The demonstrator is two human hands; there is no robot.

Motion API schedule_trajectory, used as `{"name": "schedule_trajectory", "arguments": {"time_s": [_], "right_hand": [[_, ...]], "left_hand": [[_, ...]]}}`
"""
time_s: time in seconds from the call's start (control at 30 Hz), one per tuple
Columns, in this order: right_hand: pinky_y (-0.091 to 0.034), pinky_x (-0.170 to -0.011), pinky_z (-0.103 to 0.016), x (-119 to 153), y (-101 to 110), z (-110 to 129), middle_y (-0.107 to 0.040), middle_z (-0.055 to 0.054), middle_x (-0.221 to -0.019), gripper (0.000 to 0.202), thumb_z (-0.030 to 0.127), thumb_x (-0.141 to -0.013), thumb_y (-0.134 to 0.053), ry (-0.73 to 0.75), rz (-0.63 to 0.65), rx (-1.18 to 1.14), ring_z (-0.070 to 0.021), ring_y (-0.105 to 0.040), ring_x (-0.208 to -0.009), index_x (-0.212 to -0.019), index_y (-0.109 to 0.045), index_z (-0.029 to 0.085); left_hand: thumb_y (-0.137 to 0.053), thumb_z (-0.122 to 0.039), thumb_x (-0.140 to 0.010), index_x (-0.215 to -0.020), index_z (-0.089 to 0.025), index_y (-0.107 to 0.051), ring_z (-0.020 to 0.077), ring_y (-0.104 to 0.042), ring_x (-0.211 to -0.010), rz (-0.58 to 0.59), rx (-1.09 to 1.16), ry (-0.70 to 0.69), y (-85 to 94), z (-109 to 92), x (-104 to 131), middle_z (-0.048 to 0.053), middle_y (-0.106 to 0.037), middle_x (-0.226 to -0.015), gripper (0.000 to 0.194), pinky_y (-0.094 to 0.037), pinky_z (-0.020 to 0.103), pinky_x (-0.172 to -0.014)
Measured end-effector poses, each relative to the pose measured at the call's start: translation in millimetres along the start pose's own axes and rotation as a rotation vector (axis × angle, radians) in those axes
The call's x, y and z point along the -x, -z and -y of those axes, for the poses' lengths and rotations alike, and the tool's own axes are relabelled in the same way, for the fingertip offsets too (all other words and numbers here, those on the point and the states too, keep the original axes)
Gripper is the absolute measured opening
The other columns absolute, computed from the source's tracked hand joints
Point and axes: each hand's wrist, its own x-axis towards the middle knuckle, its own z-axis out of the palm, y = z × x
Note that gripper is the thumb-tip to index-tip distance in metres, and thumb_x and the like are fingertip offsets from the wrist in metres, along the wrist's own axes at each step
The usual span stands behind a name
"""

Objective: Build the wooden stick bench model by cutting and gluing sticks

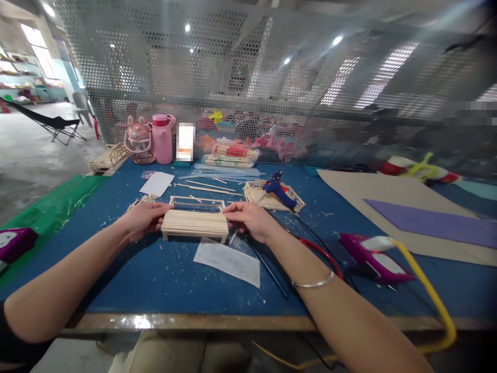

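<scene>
A miniature wooden bench (195, 224) built of pale sticks stands on the blue table in front of me. It has a slatted seat, short legs and an open back rail. My left hand (144, 220) is closed on its left end, fingers at the seat's corner. At the opposite end, my right hand (250, 220) pinches the bench near its back corner; some fingertips are hidden. Just right of the bench, a blue glue gun (280, 194) lies across another small stick-built piece (254, 192). A white paper strip (229, 261) lies in front of the bench.
Loose sticks (209, 187) and bundled sticks (233, 154) lie behind the bench. Pink bottles (163, 140) and a bright-screened phone (185, 142) stand by the mesh panel (128, 67). A purple device (375, 259) with a yellow cable and a purple sheet (430, 220) are at right.
</scene>
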Motion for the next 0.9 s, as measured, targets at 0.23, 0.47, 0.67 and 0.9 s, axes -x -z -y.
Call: {"name": "schedule_trajectory", "arguments": {"time_s": [0.23,0.47,0.67,0.9], "right_hand": [[-0.042,-0.049,-0.018,0.1,3.2,1.9,-0.061,0.003,-0.055,0.015,0.019,-0.053,-0.07,0.206,-0.066,-0.032,-0.0079,-0.054,-0.053,-0.062,-0.058,0.016],[-0.043,-0.045,-0.019,-0.1,2.5,2.4,-0.061,0.004,-0.059,0.026,0.017,-0.048,-0.072,0.059,-0.028,-0.201,-0.008,-0.055,-0.051,-0.062,-0.05,0.017],[-0.028,-0.033,-0.015,4.2,-0.9,7.6,-0.059,0.004,-0.057,0.026,0.015,-0.046,-0.07,-0.002,-0.036,-0.213,-0.0068,-0.05,-0.045,-0.059,-0.048,0.017],[-0.03,-0.038,-0.016,2.6,-1.4,7.5,-0.055,0.006,-0.052,0.031,0.014,-0.042,-0.072,0.041,0.001,-0.275,-0.0034,-0.043,-0.043,-0.057,-0.045,0.017]], "left_hand": [[-0.079,-0.036,-0.052,-0.082,-0.015,-0.068,0.0067,-0.054,-0.056,-0.039,-0.052,-0.248,0.7,1.9,-1.4,-0.001,-0.063,-0.067,0.038,-0.043,0.016,-0.052],[-0.079,-0.034,-0.053,-0.084,-0.016,-0.067,0.0085,-0.057,-0.061,-0.038,-0.104,-0.206,3.4,-0.8,0.6,-0.001,-0.065,-0.073,0.038,-0.047,0.019,-0.057],[-0.075,-0.018,-0.062,-0.081,-0.014,-0.066,0.0055,-0.055,-0.053,0.002,-0.039,-0.088,5.8,-8.0,5.1,-0.001,-0.061,-0.067,0.021,-0.049,0.017,-0.052],[-0.063,-0.014,-0.073,-0.081,-0.011,-0.064,0.0026,-0.045,-0.043,0.042,0.044,-0.066,5.1,-10.2,5.6,-0.002,-0.053,-0.057,0.008,-0.05,0.016,-0.047]]}}
